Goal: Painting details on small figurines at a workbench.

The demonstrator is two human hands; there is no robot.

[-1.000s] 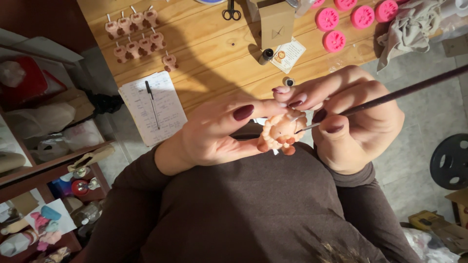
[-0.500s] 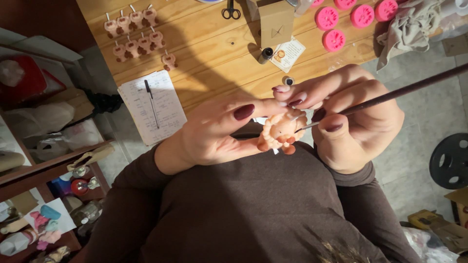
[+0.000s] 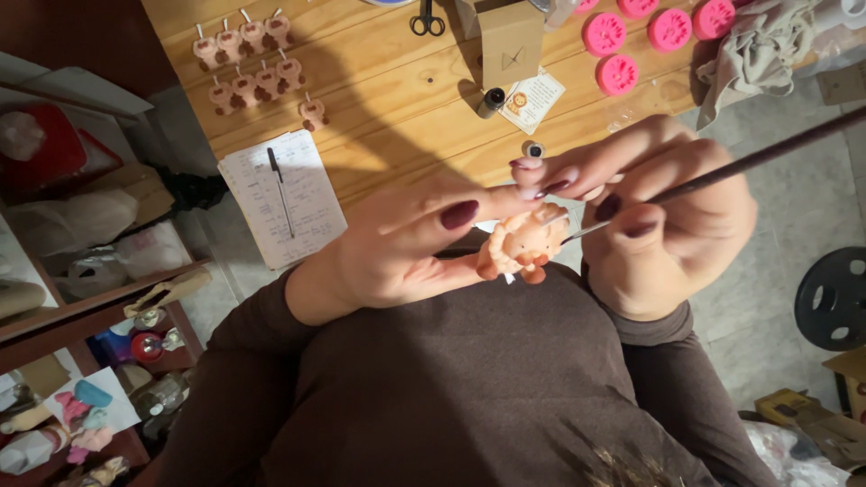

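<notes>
My left hand (image 3: pixel 406 248) is closed on a small peach-coloured clay figurine (image 3: pixel 523 245), held in front of my chest, thumb on top. My right hand (image 3: pixel 677 234) grips a thin, dark-handled paintbrush (image 3: pixel 758 158) whose tip touches the figurine's right side. Two right-hand fingers rest against my left thumb. Both hands have dark red nails. A brown sleeve covers each arm.
A wooden table (image 3: pixel 388 99) beyond my hands bears a notepad with a pen (image 3: pixel 281 198), several small figurines on sticks (image 3: pixel 248 59), pink round moulds (image 3: pixel 645 32), scissors (image 3: pixel 426 18), a small bottle (image 3: pixel 492 101) and a cloth (image 3: pixel 767 45). Cluttered shelves (image 3: pixel 81 307) stand left; a dark disc (image 3: pixel 834 298) lies right.
</notes>
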